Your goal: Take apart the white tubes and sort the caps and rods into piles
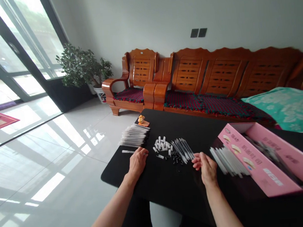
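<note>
The bunch of slim rods [182,149] lies in the middle of the black table [160,187], just right of the short white pieces [162,144] and the tiny black bits [176,158]. They look light to me, fairly stiff but likely to bend if pressed, and smooth enough to roll over one another; I'd pinch a single one around its middle, clear of the fine tips. They lie nearly side by side, long axis running from far left to near right, with what seem the narrower ends pointing far. The right hand [205,165] is at their near right end, fingers loosely bent; I can't tell whether it pinches a rod or merely touches one. The left hand [138,160] rests on the table, fingers curled, beside a white stick [127,151] that points out to the left, its axis running almost straight left to right; whether those fingers grip its right end is hidden. Over on the right, pale tubes [228,161] slant like the rods, beside the pink box [262,164].
</note>
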Tool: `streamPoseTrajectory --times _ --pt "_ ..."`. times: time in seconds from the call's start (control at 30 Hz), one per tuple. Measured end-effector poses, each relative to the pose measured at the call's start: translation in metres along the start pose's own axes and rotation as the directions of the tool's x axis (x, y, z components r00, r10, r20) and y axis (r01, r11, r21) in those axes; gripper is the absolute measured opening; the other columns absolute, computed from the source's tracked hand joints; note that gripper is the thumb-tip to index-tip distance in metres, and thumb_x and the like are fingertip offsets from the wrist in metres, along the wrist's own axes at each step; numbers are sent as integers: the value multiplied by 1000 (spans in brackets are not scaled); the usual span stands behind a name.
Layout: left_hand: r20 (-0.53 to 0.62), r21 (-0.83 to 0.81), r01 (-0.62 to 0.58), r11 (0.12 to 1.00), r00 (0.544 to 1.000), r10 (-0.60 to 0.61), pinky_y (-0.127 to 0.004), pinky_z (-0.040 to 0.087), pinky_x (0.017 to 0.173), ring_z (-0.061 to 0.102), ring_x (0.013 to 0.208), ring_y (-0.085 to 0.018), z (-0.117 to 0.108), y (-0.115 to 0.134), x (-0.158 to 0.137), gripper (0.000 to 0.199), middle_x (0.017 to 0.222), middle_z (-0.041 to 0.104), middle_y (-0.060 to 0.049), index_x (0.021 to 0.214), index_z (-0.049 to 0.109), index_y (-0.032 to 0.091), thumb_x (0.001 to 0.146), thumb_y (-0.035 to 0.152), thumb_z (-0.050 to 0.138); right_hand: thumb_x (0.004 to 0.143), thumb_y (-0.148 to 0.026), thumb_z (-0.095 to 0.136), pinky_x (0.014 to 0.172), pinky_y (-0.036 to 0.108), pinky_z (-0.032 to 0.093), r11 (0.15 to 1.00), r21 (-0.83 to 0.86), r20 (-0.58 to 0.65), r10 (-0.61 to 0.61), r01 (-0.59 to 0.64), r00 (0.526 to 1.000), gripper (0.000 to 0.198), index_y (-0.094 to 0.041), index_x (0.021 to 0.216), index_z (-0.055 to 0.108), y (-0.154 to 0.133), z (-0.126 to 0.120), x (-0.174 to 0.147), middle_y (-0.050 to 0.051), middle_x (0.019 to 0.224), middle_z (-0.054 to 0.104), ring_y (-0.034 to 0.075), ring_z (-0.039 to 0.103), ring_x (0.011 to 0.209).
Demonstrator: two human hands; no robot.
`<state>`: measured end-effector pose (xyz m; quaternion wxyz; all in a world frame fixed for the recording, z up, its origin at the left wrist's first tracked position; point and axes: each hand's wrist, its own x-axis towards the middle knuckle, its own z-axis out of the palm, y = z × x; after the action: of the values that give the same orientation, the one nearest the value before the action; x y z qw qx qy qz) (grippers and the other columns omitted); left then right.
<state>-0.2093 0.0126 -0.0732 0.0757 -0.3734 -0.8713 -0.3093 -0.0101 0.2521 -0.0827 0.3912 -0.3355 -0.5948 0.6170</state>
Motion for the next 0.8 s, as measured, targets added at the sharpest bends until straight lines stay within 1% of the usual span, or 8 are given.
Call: streamPoseTrajectory --times 0.2,0.27,0.33,0.43,0.5,0.57,0.67,0.8 --pt "23 -96 -58 994 998 61 -24 43 67 62 76 -14 -3 12 -2 17 90 64 0 92 67 27 91 22 51 82 -65 53 39 22 38 999 -35 -8 -7 7 1000 54 -13 88 66 -4 0 -2 5 60 65 13 55 43" --pt "-8 -146 -95 985 995 95 -23 44 69 62 77 -14 -4 20 -2 19 93 64 0 95 67 27 94 24 48 85 -63 50 41 23 39 987 -142 -50 -85 77 995 51 -14 86 66 -7 1 -7 4 60 64 12 53 42" --pt "-36 -193 -148 970 989 144 -23 46 72 63 80 -13 -3 32 -1 20 95 64 -1 97 67 26 95 26 46 88 -59 49 47 25 42 931 -301 -74 -236 204 969 46 -16 84 67 -12 6 -14 3 59 63 12 52 44" --pt "-41 -272 -237 933 971 235 -22 47 77 64 84 -13 1 54 4 22 97 65 -2 99 67 26 96 27 46 87 -52 53 58 28 45 825 -404 81 -398 395 914 36 -20 83 69 -20 22 -26 4 63 65 17 59 55" --pt "-33 -322 -281 904 958 286 -22 48 80 64 87 -14 7 67 9 21 99 65 -3 100 67 26 96 26 46 86 -48 55 63 29 46 812 -367 243 -387 453 890 29 -23 85 70 -26 36 -32 5 69 68 19 62 62" --pt "-34 -358 -310 881 947 320 -23 49 81 64 90 -15 13 75 13 21 100 65 -4 103 66 25 96 25 46 88 -45 54 61 29 44 818 -344 338 -350 461 874 26 -26 86 71 -29 49 -33 4 69 68 20 61 61" --pt "-61 -402 -332 853 939 337 -25 50 85 64 95 -16 25 79 17 23 103 65 -5 109 63 24 96 21 45 91 -42 49 55 27 39 797 -372 395 -327 475 859 28 -26 82 69 -26 64 -31 3 62 64 18 57 54" --pt "-106 -448 -356 820 932 346 -28 51 88 63 97 -17 35 76 15 24 104 65 -7 111 62 23 96 18 44 96 -38 41 54 27 37 666 -463 428 -410 585 805 33 -23 76 64 -12 72 -30 4 62 64 18 59 55"
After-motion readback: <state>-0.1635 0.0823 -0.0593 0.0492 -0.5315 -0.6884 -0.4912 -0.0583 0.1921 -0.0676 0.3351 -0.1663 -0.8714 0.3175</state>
